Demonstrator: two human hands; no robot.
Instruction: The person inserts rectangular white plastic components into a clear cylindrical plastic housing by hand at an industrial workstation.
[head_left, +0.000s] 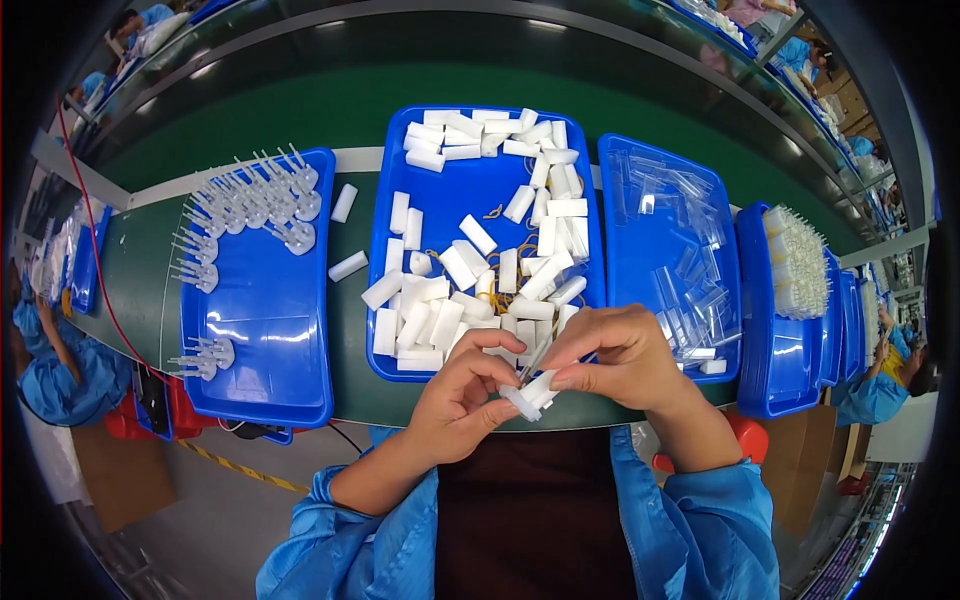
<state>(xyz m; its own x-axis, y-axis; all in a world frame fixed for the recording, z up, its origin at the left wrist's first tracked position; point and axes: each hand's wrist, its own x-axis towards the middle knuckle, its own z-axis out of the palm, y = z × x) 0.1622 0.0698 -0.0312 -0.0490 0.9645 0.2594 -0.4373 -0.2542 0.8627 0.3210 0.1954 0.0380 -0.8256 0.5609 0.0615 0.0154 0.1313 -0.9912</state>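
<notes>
Near the front edge of the blue middle tray (385,230), both of my hands meet over one small assembly. My left hand (462,395) is closed, thumb and fingers gripping a white round-based piece with thin prongs (520,404). My right hand (625,355) pinches a small white block (540,387) against that piece. Fingers partly hide where the two join. Beyond them, the middle tray holds many loose white blocks (478,235) and some yellowish rubber bands. In the left tray (265,360) stand several white round-based pronged pieces (205,358).
At the right, a blue tray (630,250) holds clear plastic pieces (690,262). Farther right, stacked blue trays (770,385) carry a bundle of white pronged parts (797,262). Two white blocks (348,266) lie on the green table between trays. Other people work at the edges.
</notes>
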